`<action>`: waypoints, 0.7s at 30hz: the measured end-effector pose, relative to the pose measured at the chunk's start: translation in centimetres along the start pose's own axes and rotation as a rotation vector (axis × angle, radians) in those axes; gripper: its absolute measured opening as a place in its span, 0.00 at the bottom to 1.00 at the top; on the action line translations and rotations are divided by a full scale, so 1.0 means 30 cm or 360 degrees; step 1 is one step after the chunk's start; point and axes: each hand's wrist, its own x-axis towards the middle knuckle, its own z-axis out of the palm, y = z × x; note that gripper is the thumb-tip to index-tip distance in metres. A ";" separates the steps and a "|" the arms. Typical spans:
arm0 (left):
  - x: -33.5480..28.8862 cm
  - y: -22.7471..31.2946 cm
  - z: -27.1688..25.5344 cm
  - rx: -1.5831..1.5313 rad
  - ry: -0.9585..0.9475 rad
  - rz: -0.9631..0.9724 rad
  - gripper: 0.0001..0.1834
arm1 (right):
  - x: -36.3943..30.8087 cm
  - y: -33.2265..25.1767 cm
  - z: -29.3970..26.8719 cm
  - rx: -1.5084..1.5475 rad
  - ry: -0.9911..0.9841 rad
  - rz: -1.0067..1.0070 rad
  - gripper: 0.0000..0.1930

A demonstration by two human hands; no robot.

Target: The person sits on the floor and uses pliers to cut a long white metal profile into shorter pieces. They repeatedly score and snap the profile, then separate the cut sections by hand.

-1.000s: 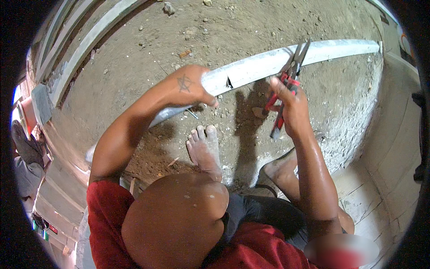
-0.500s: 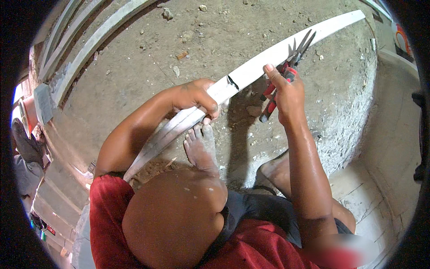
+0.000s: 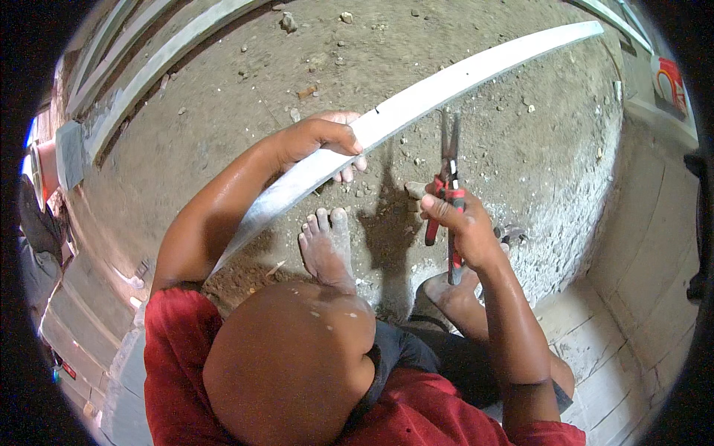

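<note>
A long white metal strip (image 3: 461, 78) slants from beside my left arm up to the far right. Around its near part the fingers of my left hand (image 3: 327, 141) are closed, just beyond my bare foot (image 3: 327, 249). A short dark mark (image 3: 377, 111), perhaps a cut, shows on the strip's far edge, a little past that hand. Right of the strip and apart from it, my right hand (image 3: 474, 232) holds snips (image 3: 451, 169) with red and black handles. Their long grey blades point away from me, slightly parted. Part of the handles is hidden by the thumb and palm.
Dusty ground with small stones (image 3: 288, 22) lies beneath the strip. Several pale beams (image 3: 178, 56) run along the far left. A whitish rough edge (image 3: 565, 223) borders pale tiles on the right. An orange and white object (image 3: 669, 85) stands far right.
My right hand has drawn the snips back toward me and off the strip, turning their blades straight ahead. The left hand keeps its grip, and the strip has tilted slightly.
</note>
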 end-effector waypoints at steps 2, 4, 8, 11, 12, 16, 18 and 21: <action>-0.004 0.014 -0.005 0.0113 0.0016 0.0024 0.35 | -0.012 -0.001 0.001 -0.0221 -0.0100 0.0057 0.29; -0.003 0.021 -0.005 0.0245 0.0075 0.0075 0.36 | -0.017 -0.004 0.008 -0.0305 -0.0177 0.0048 0.30; 0.004 0.020 -0.006 0.0470 0.0113 0.0094 0.38 | -0.021 -0.020 0.018 -0.0435 -0.0291 0.0118 0.31; 0.007 0.006 -0.006 0.0531 0.0216 0.0225 0.40 | -0.022 -0.028 0.028 -0.0432 -0.0291 0.0038 0.30; 0.004 0.003 -0.008 0.0662 0.0303 0.0311 0.40 | -0.022 -0.030 0.030 -0.0454 -0.0278 0.0045 0.30; -0.013 0.008 0.005 0.1249 0.0641 0.0507 0.41 | -0.024 -0.034 0.038 -0.0274 -0.0411 0.0166 0.26; -0.027 0.031 0.029 0.1451 0.0751 0.0531 0.41 | -0.022 -0.033 0.050 -0.0115 -0.0455 0.0248 0.24; -0.065 0.093 0.091 0.1494 0.0904 0.0638 0.40 | -0.024 -0.024 0.093 0.0045 -0.0311 0.0134 0.21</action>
